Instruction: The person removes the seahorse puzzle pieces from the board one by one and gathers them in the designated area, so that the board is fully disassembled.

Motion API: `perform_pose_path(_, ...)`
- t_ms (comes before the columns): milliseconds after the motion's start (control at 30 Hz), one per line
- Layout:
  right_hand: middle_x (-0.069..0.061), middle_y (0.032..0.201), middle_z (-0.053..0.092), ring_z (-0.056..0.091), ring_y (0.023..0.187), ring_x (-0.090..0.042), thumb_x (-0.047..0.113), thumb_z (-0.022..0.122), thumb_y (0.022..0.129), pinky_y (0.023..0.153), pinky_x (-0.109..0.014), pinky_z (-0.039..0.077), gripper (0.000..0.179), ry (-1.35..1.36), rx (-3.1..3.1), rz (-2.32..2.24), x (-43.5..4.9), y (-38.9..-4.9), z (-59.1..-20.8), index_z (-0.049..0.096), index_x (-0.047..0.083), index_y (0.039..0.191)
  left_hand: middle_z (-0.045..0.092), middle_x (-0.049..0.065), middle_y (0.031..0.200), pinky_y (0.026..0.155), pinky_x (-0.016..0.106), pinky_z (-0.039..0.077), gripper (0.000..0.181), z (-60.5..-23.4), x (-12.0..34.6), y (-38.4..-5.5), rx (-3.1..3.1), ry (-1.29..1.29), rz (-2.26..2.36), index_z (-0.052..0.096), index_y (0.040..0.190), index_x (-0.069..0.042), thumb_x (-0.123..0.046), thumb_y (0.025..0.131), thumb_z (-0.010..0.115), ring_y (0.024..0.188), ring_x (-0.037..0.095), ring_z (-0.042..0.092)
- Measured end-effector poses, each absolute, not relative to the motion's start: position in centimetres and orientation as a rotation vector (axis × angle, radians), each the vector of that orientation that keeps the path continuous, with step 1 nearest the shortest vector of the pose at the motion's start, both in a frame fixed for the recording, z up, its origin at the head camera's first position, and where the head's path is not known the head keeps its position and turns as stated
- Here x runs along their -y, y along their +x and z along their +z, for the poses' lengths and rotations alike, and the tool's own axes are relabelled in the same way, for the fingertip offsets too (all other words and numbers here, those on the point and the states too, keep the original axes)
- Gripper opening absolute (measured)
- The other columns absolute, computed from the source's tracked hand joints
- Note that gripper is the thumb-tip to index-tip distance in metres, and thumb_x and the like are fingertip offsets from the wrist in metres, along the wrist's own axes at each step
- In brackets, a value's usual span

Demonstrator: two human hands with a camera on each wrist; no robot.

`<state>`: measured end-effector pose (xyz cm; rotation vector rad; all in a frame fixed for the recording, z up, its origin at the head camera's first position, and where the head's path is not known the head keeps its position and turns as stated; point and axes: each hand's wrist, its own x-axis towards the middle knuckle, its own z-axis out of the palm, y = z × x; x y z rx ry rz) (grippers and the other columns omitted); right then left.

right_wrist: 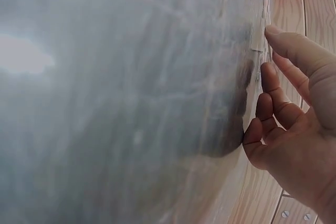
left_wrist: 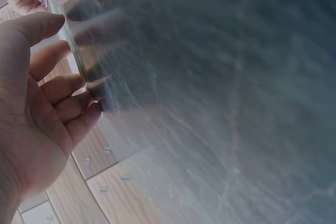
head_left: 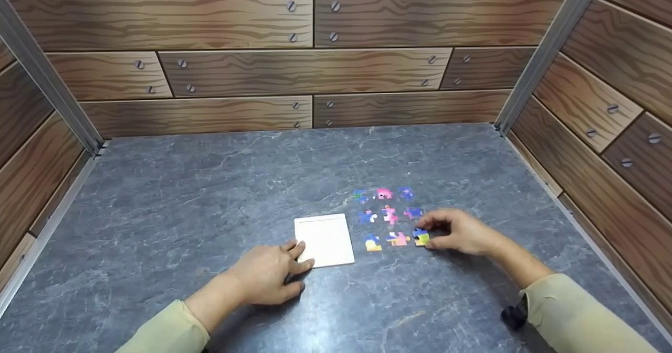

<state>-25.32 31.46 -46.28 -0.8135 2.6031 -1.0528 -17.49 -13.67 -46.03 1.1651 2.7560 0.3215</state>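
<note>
In the head view a square white board (head_left: 324, 242) with a thin raised rim lies on the table. At its lower left edge my left hand (head_left: 268, 274) rests, with fingertips touching the rim and the thumb on the tabletop. To the right of the board, small colourful jigsaw pieces (head_left: 389, 215) are laid out in loose rows. My right hand (head_left: 462, 232) pinches the blue and yellow jigsaw piece (head_left: 421, 237) at the lower right of the group, between thumb and fingers. In the right wrist view the right hand (right_wrist: 294, 114) shows loosely bent fingers; the piece is hard to make out there.
The dark grey marbled table (head_left: 210, 185) stretches around the board and pieces. Wood-patterned walls (head_left: 304, 69) enclose it at the back and sides, with metal corner posts (head_left: 548, 53). A dark strap (head_left: 514, 316) sits at the right sleeve.
</note>
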Motion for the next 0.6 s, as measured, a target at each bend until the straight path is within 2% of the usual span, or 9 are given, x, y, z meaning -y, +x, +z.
perform_pose_path(400,-0.005,0.11,0.072,0.064,0.103,-0.022,0.013,0.086,0.087,0.092,-0.03,0.052,0.038,-0.812,-2.642,-1.029,-31.85,-25.43,-46.54,0.076,0.005,0.123,0.054,0.023,0.154,0.1,0.058,0.054,0.049,-46.37,13.69,-17.62,-2.753,1.143,0.346,0.068,0.146,-0.017,-0.037,0.102,0.064,0.142,0.041,0.053)
perform_pose_path(600,-0.009,0.11,0.072,0.065,0.101,-0.026,0.015,0.085,0.09,0.088,-0.033,0.053,0.038,-0.791,-2.652,-1.075,-32.0,-25.45,-46.34,0.074,0.003,0.125,0.056,0.022,0.152,0.102,0.058,0.053,0.049,-46.81,13.69,-17.76,-2.773,1.148,0.415,0.069,0.144,-0.015,-0.038,0.101,0.066,0.14,0.04,0.055)
